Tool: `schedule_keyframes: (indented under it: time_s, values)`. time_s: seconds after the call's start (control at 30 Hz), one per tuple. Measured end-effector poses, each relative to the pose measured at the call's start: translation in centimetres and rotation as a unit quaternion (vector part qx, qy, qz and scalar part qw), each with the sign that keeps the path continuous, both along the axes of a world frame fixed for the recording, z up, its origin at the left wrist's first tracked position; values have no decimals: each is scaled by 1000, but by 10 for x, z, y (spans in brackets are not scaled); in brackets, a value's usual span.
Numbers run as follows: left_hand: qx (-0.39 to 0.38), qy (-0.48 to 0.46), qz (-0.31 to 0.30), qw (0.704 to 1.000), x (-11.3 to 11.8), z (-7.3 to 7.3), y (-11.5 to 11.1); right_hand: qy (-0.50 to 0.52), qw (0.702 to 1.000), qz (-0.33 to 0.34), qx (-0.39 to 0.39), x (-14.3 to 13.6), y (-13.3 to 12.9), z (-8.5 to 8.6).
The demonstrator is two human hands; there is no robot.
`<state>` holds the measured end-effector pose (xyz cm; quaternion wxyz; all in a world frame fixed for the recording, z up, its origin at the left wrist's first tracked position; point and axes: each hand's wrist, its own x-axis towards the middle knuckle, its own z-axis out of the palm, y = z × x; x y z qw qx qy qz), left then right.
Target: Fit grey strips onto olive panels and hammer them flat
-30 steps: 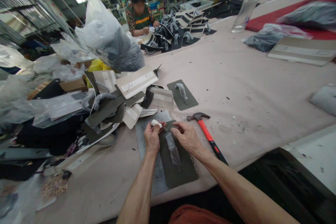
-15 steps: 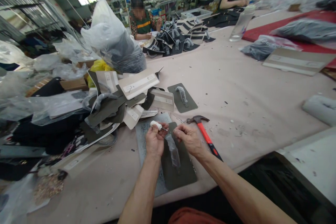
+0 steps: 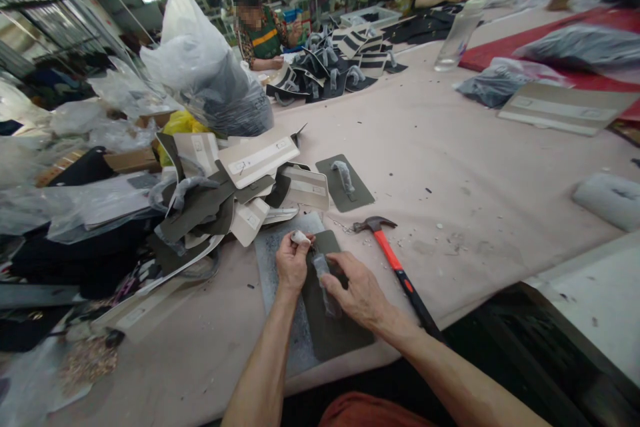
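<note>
A dark green panel (image 3: pixel 336 337) lies on a grey speckled slab (image 3: pixel 299 355) in front of me, a plastic-wrapped handle (image 3: pixel 331 307) running along it. My left hand (image 3: pixel 291 267) is closed around a small tool with a white-wrapped handle (image 3: pixel 300 237), above the panel's far left corner; its metal tip barely shows. My right hand (image 3: pixel 359 290) is curled over the panel's handle, thumb on one side and fingers on the other. To the right, a claw hammer (image 3: pixel 388 248) with a red and black grip rests on the table.
Another green panel with a wrapped handle (image 3: pixel 345 183) lies beyond the slab. To the left is a heap of panels (image 3: pixel 260 163), with a big plastic bag (image 3: pixel 200 67) behind it. A clear bottle (image 3: pixel 457 40) stands farther off. A co-worker (image 3: pixel 263 33) sits across the table (image 3: pixel 480 213).
My right hand has come down and nearer, from a pinch beside the tool to the panel's wrapped handle. My left hand keeps the white-handled tool, now turned slightly. The view has shifted a little.
</note>
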<state>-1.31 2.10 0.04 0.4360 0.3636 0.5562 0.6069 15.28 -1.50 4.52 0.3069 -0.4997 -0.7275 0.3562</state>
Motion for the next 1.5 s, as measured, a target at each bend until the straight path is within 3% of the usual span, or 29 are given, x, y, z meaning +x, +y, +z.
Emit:
schedule_keyframes:
  time_s: [0.3, 0.73, 0.87, 0.97, 1.1, 1.17, 1.23, 1.3, 1.37, 1.43, 1.47, 1.5]
  values:
    - [-16, 34, 5, 999, 1, 0, 2, -27, 999, 37, -3, -6, -9, -14]
    - [-13, 112, -1, 994, 4, 0, 1, -11, 999, 48, -16, 0, -8, -5]
    - [-1, 174, -12, 985, 5, -2, 0, -37, 999, -28, 25, 32, 1, -7]
    - [13, 240, -31, 970, 2, -3, 0, -173, 976, -120, 51, 73, 10, -18]
    - [39, 294, -65, 953, -3, -1, 0, -306, 941, -135, -52, 115, 11, -30]
    - [49, 313, -73, 946, -3, 1, -1, -252, 950, -136, -126, 122, 9, -31]
    - [59, 333, -79, 938, -2, 4, -3, -132, 952, -137, -239, 121, 9, -27]
    - [69, 344, -86, 933, -1, 6, -4, 7, 924, -122, -362, 117, 9, -18]
    - [75, 348, -92, 930, 0, 7, -5, 118, 872, -121, -459, 112, 10, -5]
    - [75, 348, -95, 930, 0, 6, -6, 184, 835, -143, -498, 105, 12, 15]
    - [73, 347, -94, 930, 0, 6, -6, 196, 839, -152, -485, 101, 13, 27]
    - [72, 345, -92, 931, 0, 5, -6, 188, 865, -151, -441, 96, 14, 40]
